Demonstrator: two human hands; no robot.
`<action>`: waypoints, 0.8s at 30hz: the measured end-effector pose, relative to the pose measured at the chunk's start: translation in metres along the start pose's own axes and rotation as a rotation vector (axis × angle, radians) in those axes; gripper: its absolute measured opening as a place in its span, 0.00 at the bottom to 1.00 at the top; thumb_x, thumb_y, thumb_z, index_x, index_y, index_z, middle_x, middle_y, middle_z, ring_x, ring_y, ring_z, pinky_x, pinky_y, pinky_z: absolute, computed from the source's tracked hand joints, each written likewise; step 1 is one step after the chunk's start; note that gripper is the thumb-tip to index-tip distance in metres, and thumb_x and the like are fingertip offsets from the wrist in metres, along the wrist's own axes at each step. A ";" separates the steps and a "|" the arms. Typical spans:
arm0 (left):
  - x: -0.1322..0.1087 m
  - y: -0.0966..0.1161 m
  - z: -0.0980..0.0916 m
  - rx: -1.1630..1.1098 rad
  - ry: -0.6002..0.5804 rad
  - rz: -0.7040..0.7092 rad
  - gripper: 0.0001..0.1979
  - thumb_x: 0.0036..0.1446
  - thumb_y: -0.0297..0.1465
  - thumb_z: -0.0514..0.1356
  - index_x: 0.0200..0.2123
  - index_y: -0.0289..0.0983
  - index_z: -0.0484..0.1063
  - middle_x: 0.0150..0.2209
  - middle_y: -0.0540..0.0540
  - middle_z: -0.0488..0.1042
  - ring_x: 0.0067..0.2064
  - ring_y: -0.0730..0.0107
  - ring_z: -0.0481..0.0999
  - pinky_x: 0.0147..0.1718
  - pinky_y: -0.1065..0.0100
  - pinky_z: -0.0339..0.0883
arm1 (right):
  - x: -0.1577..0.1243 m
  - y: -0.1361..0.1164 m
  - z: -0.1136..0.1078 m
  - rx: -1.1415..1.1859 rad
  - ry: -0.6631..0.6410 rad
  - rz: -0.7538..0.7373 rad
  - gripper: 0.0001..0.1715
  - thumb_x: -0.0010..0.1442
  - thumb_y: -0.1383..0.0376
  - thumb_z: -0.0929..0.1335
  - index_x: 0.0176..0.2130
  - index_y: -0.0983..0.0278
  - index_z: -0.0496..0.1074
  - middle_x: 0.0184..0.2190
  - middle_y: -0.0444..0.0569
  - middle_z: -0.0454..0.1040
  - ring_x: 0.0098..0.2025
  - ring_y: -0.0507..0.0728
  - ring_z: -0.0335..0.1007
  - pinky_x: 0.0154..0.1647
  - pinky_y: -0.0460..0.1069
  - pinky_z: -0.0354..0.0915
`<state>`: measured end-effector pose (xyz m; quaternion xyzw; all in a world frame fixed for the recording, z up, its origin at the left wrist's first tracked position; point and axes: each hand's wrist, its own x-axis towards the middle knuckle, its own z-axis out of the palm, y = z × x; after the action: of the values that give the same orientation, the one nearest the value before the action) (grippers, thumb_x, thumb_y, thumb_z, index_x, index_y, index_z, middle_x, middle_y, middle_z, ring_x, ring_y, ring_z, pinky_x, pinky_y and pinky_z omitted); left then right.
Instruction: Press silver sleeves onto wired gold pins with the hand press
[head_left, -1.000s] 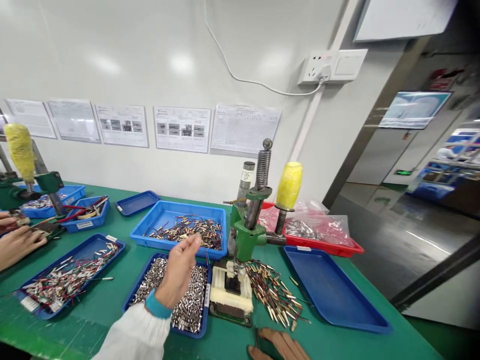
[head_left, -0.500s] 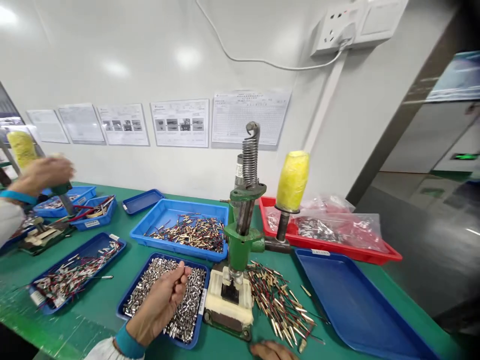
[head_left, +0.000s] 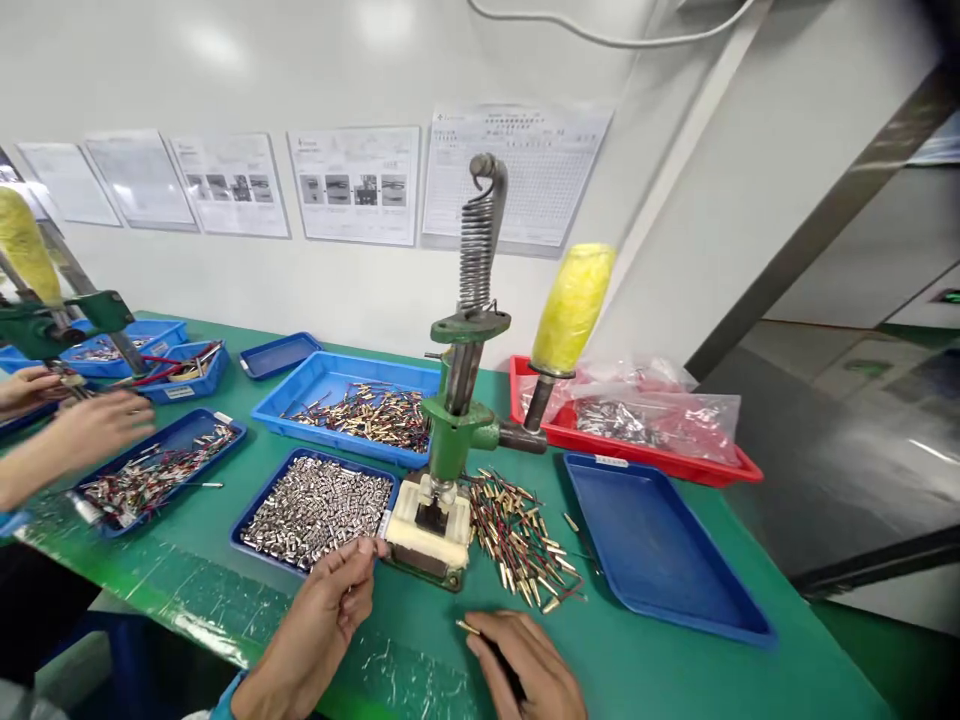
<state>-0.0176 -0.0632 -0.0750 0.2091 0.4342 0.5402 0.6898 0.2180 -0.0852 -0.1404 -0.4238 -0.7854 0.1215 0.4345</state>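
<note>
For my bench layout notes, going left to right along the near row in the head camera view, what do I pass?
Blue tray of wired terminals → blue tray of silver metal sleeves → green hand press → loose wired gold pins → blue tray

Two green hand presses point(head_left: 450, 430), at least seven blue trays point(head_left: 652, 540), one red tray point(head_left: 645, 447), and five posted sheets point(head_left: 352, 185).

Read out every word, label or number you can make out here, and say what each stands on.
Nothing can be read for certain.
Printed wall sheets: too small to read.
White label on the blue tray of silver sleeves: too small.
White label on the right blue tray: too blurred.
White label on the far blue tray: too small.
</note>
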 end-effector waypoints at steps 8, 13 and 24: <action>-0.008 -0.007 -0.009 0.151 -0.078 -0.028 0.23 0.48 0.49 0.71 0.33 0.33 0.77 0.19 0.59 0.46 0.22 0.79 0.39 0.20 0.72 0.36 | 0.004 -0.025 0.012 0.005 0.200 0.231 0.08 0.65 0.62 0.69 0.43 0.60 0.77 0.37 0.47 0.82 0.36 0.54 0.80 0.40 0.44 0.74; -0.002 -0.003 -0.020 0.219 -0.128 -0.022 0.23 0.48 0.49 0.70 0.34 0.33 0.78 0.18 0.60 0.45 0.21 0.79 0.38 0.21 0.70 0.35 | 0.012 -0.034 0.014 -0.214 0.063 0.031 0.10 0.68 0.68 0.63 0.41 0.61 0.74 0.32 0.47 0.79 0.34 0.55 0.77 0.35 0.46 0.73; -0.001 0.000 -0.024 0.146 -0.097 -0.097 0.22 0.49 0.49 0.70 0.33 0.34 0.80 0.18 0.58 0.46 0.23 0.77 0.41 0.22 0.69 0.37 | 0.014 -0.024 0.014 -0.608 -0.321 -0.106 0.24 0.55 0.83 0.58 0.40 0.64 0.73 0.33 0.52 0.77 0.33 0.58 0.75 0.34 0.50 0.73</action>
<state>-0.0376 -0.0680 -0.0875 0.2635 0.4483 0.4624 0.7182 0.1901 -0.0866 -0.1268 -0.4680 -0.8649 -0.0756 0.1647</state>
